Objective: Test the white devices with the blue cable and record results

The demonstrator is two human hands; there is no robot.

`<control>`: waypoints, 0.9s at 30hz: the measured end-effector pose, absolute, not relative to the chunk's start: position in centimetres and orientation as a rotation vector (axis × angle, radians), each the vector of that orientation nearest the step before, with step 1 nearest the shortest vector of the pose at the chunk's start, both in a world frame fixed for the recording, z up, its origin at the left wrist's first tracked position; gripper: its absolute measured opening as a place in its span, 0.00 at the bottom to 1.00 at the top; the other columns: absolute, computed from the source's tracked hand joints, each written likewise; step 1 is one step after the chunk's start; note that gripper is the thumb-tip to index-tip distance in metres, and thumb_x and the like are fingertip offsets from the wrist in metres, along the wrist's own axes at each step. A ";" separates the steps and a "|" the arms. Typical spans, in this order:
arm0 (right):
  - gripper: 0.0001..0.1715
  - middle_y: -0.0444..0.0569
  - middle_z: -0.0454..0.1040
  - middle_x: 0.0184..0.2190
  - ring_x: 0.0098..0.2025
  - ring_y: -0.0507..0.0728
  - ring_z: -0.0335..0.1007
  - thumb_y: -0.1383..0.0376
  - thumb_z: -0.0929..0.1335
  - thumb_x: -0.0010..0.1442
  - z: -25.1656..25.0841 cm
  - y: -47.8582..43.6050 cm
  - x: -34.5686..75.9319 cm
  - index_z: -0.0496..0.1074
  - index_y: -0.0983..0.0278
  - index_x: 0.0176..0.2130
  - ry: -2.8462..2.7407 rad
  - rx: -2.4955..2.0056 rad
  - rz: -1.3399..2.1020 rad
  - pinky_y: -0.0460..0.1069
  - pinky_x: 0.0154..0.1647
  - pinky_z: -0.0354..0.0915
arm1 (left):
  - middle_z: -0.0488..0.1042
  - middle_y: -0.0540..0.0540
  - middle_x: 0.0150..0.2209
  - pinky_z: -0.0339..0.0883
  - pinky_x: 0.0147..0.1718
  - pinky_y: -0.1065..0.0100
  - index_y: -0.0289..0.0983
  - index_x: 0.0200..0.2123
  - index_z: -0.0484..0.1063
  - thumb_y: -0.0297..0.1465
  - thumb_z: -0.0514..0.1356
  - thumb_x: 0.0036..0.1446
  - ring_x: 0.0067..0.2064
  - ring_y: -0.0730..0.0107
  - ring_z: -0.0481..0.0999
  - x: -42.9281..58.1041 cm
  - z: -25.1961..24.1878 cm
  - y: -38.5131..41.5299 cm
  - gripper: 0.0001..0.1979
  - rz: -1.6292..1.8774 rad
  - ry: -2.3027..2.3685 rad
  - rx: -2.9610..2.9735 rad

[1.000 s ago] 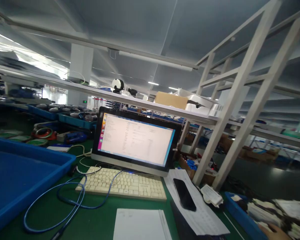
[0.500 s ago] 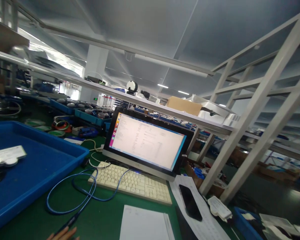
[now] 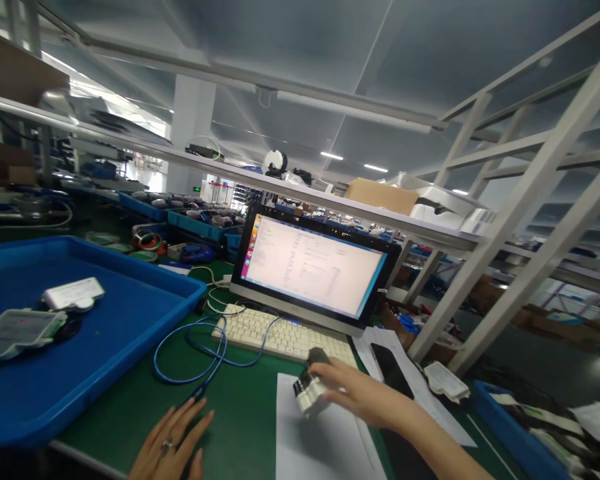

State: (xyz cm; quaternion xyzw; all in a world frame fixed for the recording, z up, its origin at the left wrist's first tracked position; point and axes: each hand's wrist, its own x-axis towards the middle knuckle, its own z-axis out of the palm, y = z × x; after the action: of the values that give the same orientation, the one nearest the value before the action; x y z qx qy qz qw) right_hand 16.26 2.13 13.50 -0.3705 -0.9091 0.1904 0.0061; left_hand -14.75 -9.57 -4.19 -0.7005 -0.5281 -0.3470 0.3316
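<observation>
Half a second ago only the fingertips of your left hand showed at the bottom edge; now both of your hands are in view, and more of the tray shows.

Your right hand (image 3: 363,397) is closed around one small ribbed block (image 3: 310,392), white with a dark grey top. You hold it just above one smooth white paper sheet (image 3: 325,443) and in front of one cream keyboard (image 3: 280,333).

Your left hand (image 3: 173,443) lies open, palm down and fingers spread, on the green mat (image 3: 240,413). Its fingertips are just beside the dark plug of one looped blue cable (image 3: 200,350).

One lit flat monitor (image 3: 315,267) stands behind the keyboard. One black phone (image 3: 391,368) lies flat to the right. The blue plastic tray (image 3: 130,320) holds two things: a flat white device (image 3: 73,293) and a clear-wrapped part (image 3: 20,330).
</observation>
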 end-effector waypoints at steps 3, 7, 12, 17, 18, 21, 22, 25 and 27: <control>0.23 0.50 0.67 0.40 0.39 0.59 0.67 0.58 0.64 0.57 12.4 2.7 10.4 0.65 0.54 0.53 -3.033 -0.975 0.593 0.52 0.40 0.62 | 0.68 0.49 0.52 0.54 0.57 0.64 0.42 0.52 0.64 0.31 0.52 0.52 0.53 0.66 0.67 -14.0 -3.2 -10.2 0.21 -0.891 -1.490 -1.798; 0.22 0.50 0.68 0.43 0.42 0.59 0.67 0.63 0.65 0.56 11.4 3.5 4.9 0.68 0.53 0.51 -3.105 -0.651 0.613 0.52 0.43 0.61 | 0.66 0.46 0.54 0.58 0.54 0.62 0.40 0.53 0.62 0.31 0.53 0.53 0.54 0.63 0.65 -13.6 -3.2 -10.3 0.22 -0.916 -1.562 -1.779; 0.43 0.52 0.56 0.59 0.58 0.62 0.53 0.68 0.69 0.47 10.1 2.9 2.8 0.54 0.55 0.60 -2.881 -0.651 0.816 0.55 0.56 0.52 | 0.61 0.44 0.56 0.60 0.53 0.60 0.38 0.57 0.57 0.33 0.55 0.53 0.58 0.59 0.59 -13.6 -2.9 -10.5 0.26 -0.975 -1.619 -1.793; 0.37 0.50 0.52 0.61 0.61 0.61 0.48 0.66 0.66 0.50 6.3 3.0 6.1 0.55 0.55 0.59 -2.284 -0.800 0.908 0.60 0.58 0.48 | 0.53 0.45 0.61 0.61 0.52 0.55 0.44 0.57 0.57 0.31 0.57 0.52 0.61 0.54 0.53 -12.8 -1.5 -10.2 0.27 -0.933 -1.540 -1.937; 0.34 0.50 0.54 0.60 0.59 0.61 0.52 0.65 0.66 0.52 5.5 3.1 7.1 0.57 0.54 0.58 -2.135 -0.829 0.942 0.60 0.57 0.52 | 0.52 0.45 0.61 0.61 0.52 0.54 0.45 0.57 0.57 0.31 0.57 0.52 0.61 0.53 0.53 -12.5 -1.2 -10.0 0.27 -0.917 -1.512 -1.962; 0.29 0.52 0.61 0.55 0.51 0.62 0.63 0.59 0.68 0.50 3.6 3.6 10.1 0.64 0.56 0.52 -1.708 -0.898 1.064 0.59 0.50 0.60 | 0.51 0.43 0.62 0.62 0.51 0.52 0.45 0.56 0.58 0.30 0.58 0.52 0.60 0.51 0.54 -11.6 -0.7 -9.1 0.27 -0.876 -1.463 -2.011; 0.27 0.53 0.64 0.53 0.48 0.62 0.66 0.58 0.69 0.49 3.3 3.6 11.0 0.66 0.57 0.50 -1.586 -0.917 1.100 0.58 0.48 0.62 | 0.50 0.42 0.62 0.63 0.51 0.52 0.45 0.56 0.59 0.30 0.58 0.52 0.60 0.51 0.55 -11.3 -0.6 -8.8 0.26 -0.874 -1.449 -2.024; 0.24 0.52 0.73 0.42 0.39 0.59 0.71 0.57 0.71 0.46 2.9 3.7 13.6 0.70 0.60 0.44 -1.297 -0.965 1.191 0.55 0.40 0.66 | 0.50 0.39 0.62 0.63 0.50 0.51 0.42 0.51 0.64 0.30 0.58 0.52 0.59 0.51 0.56 -10.6 -0.5 -7.9 0.21 -0.910 -1.424 -2.060; 0.22 0.49 0.75 0.35 0.32 0.56 0.71 0.58 0.72 0.45 2.7 3.8 14.8 0.72 0.62 0.41 -1.160 -0.969 1.229 0.50 0.31 0.67 | 0.51 0.39 0.61 0.64 0.50 0.51 0.40 0.46 0.67 0.29 0.58 0.52 0.59 0.50 0.56 -10.4 -0.6 -7.5 0.16 -0.964 -1.417 -2.086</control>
State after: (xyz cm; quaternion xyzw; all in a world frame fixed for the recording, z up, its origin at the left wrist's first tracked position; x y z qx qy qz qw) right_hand 14.83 3.82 2.68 -0.4116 -0.4924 0.5217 0.5620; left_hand -10.38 -7.49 -0.55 -0.7540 -0.5121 -0.3482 0.2191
